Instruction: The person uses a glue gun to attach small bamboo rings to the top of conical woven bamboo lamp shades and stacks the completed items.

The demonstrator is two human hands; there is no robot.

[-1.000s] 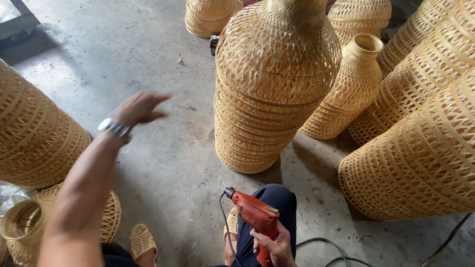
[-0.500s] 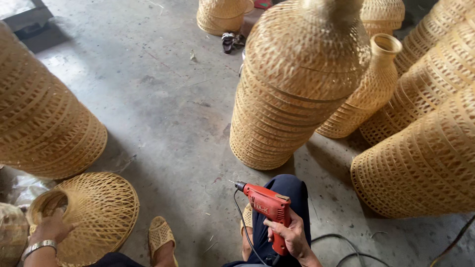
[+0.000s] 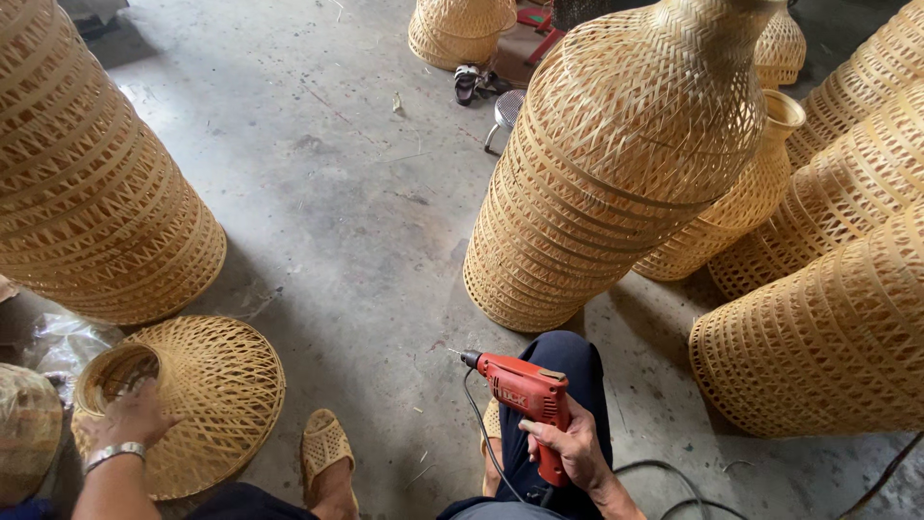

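Item: red electric drill [image 3: 525, 395], clamped in our right hand [image 3: 575, 445] over the dark-trousered knee [image 3: 563, 361], bit pointing left, cord trailing down. Left hand [image 3: 130, 416], w/ wristwatch, fingers closed on the narrow neck of a small woven bamboo shade [image 3: 207, 395] lying on the concrete floor [image 3: 356, 212]. Nearby: tall woven bamboo vase-shaped shade [image 3: 616, 173] just ahead of knee; large woven stack [image 3: 87, 183] at left; more woven shades [image 3: 837, 318] at right.

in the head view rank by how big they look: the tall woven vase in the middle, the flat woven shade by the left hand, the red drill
1. Tall woven vase, largest.
2. Flat woven shade.
3. Red drill, smallest, though it sits nearest the camera.
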